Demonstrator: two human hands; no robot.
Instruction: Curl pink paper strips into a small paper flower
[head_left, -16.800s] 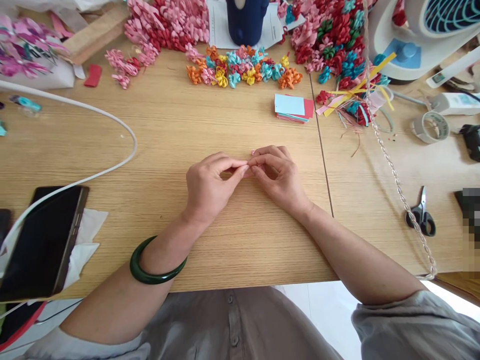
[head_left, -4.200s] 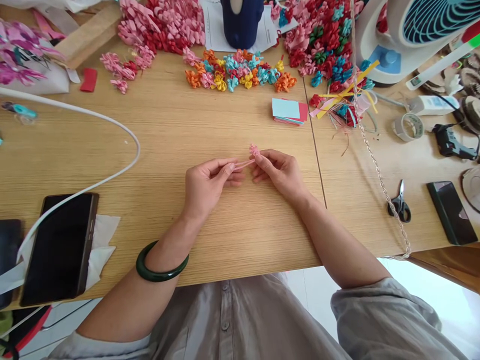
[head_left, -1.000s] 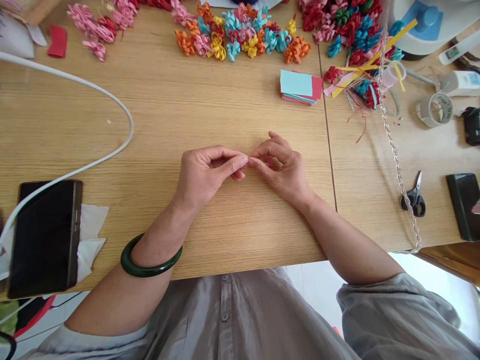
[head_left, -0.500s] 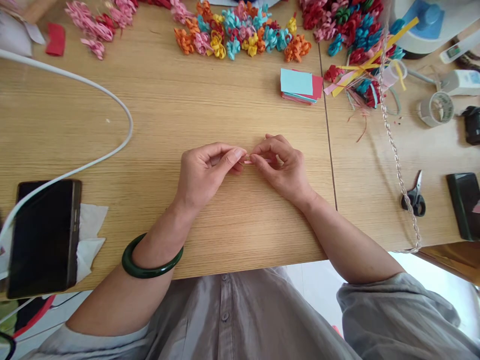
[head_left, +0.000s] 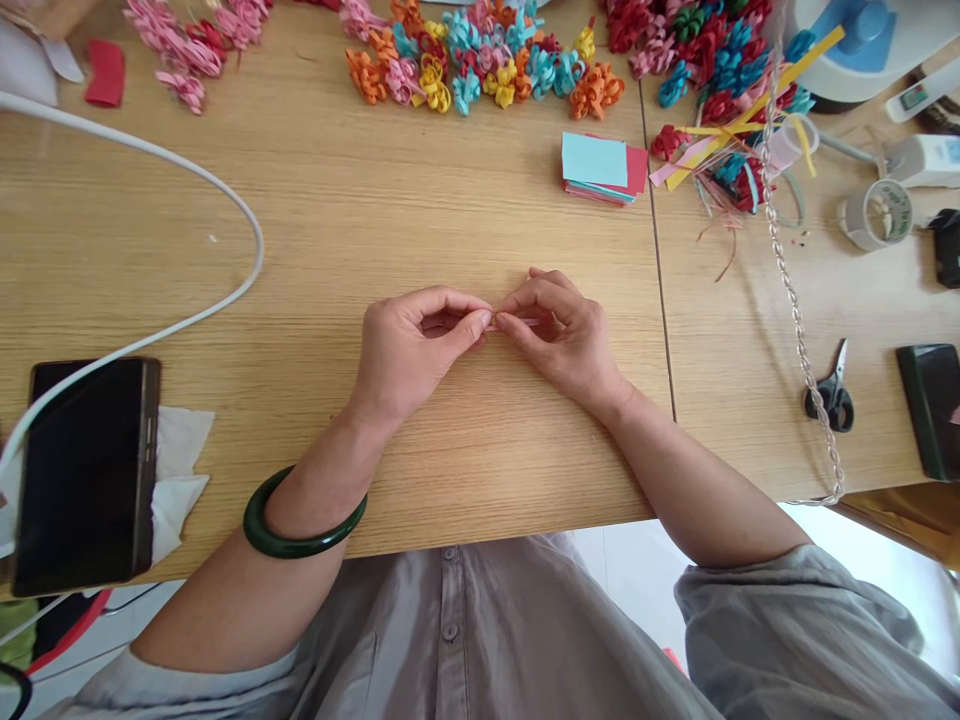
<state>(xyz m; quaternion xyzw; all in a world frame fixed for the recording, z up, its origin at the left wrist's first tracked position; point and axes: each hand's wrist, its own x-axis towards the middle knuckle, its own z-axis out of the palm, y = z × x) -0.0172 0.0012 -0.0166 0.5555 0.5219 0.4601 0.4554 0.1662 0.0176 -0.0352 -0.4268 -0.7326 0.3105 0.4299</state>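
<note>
Both hands meet at the middle of the wooden table (head_left: 337, 230). My left hand (head_left: 409, 345), with a dark green bangle (head_left: 300, 520) on its wrist, pinches one end of a thin pink paper strip (head_left: 517, 322). My right hand (head_left: 559, 335) pinches the strip's other end, fingers curled over it. Most of the strip is hidden between the fingertips. A stack of small coloured paper cards (head_left: 600, 168) lies beyond the right hand.
Curled paper flowers (head_left: 480, 65) in many colours lie in heaps along the far edge. A white cable (head_left: 225, 190) loops at left over a black phone (head_left: 82, 470) on tissue. Scissors (head_left: 829, 390), a metal chain (head_left: 787, 270), a tape roll (head_left: 877, 210) and another dark phone (head_left: 930, 405) sit at right.
The two hands have stayed together at the table's middle, fingers shifting slightly on the pink strip. The left thumb and forefinger have closed tighter toward the right fingertips.
</note>
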